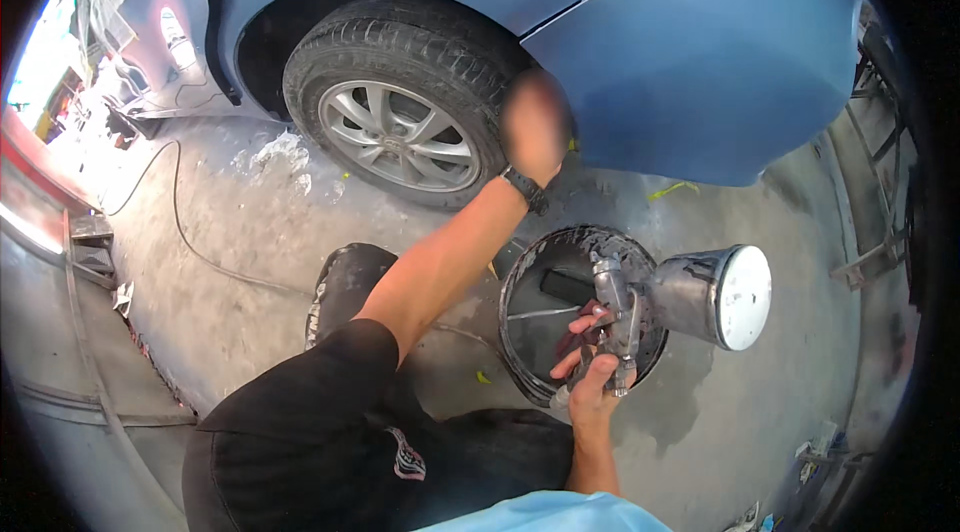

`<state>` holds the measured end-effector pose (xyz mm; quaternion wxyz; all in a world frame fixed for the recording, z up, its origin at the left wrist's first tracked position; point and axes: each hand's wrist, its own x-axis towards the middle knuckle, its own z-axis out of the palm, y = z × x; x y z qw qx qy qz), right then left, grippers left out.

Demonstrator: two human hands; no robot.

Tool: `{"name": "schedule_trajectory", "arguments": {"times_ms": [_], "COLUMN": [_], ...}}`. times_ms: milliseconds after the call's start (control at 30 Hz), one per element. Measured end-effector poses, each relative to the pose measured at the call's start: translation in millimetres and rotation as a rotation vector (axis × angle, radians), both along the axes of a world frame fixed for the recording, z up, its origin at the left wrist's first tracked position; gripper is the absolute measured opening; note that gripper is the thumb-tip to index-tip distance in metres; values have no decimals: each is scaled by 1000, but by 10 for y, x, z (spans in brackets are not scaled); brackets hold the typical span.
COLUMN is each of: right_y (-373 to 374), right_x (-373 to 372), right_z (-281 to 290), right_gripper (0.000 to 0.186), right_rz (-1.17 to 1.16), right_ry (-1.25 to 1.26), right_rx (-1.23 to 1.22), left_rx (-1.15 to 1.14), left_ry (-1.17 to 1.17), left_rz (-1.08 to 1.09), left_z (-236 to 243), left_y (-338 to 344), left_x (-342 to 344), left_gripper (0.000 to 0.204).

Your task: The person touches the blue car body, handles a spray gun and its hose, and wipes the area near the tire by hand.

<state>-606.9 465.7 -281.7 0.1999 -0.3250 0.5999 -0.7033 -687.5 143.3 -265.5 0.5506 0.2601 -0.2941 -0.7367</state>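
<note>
My left hand (537, 127), with a dark watch (527, 190) at its wrist, reaches to the blue car panel's (690, 72) edge behind the wheel (400, 132). That hand is blurred, so its fingers cannot be made out. My right hand (592, 377) is closed around a metal spray gun (622, 317), held over a black bucket (512, 332). The gun's grey cup (690, 297) points to the right, with its white end facing away from the gun body. Inside the bucket lie a dark block (567, 285) and some liquid.
A thin hose (215, 267) runs across the concrete floor (240, 202). Yellow-green tape scraps (675, 189) hang or lie by the panel's lower edge. Metal stands (885, 232) line the right side. Bright daylight comes in at the far left.
</note>
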Motion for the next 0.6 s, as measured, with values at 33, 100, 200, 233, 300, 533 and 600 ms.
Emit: {"name": "schedule_trajectory", "arguments": {"times_ms": [33, 100, 200, 233, 300, 533, 600], "right_y": [21, 71, 122, 140, 145, 80, 47], "right_x": [-12, -36, -57, -51, -25, -19, 35], "right_z": [-28, -17, 21, 28, 41, 23, 83], "right_gripper": [88, 88, 89, 89, 90, 90, 90], "right_rz": [-7, -32, -33, -32, -52, -90, -107], "right_ry": [-6, 8, 22, 24, 21, 34, 43], "right_rx": [2, 6, 19, 27, 23, -37, -1], "left_rx": [13, 57, 82, 87, 114, 150, 153], "left_ry": [29, 69, 102, 108, 141, 109, 74], "left_rz": [7, 25, 72, 87, 135, 268, 306], "left_z": [65, 247, 370, 341, 348, 410, 428], "left_y": [-6, 94, 74, 12, -48, -47, -46], "left_x": [-38, -127, -204, -268, -336, -463, -476], "left_gripper": [40, 38, 49, 54, 59, 62, 63]}}
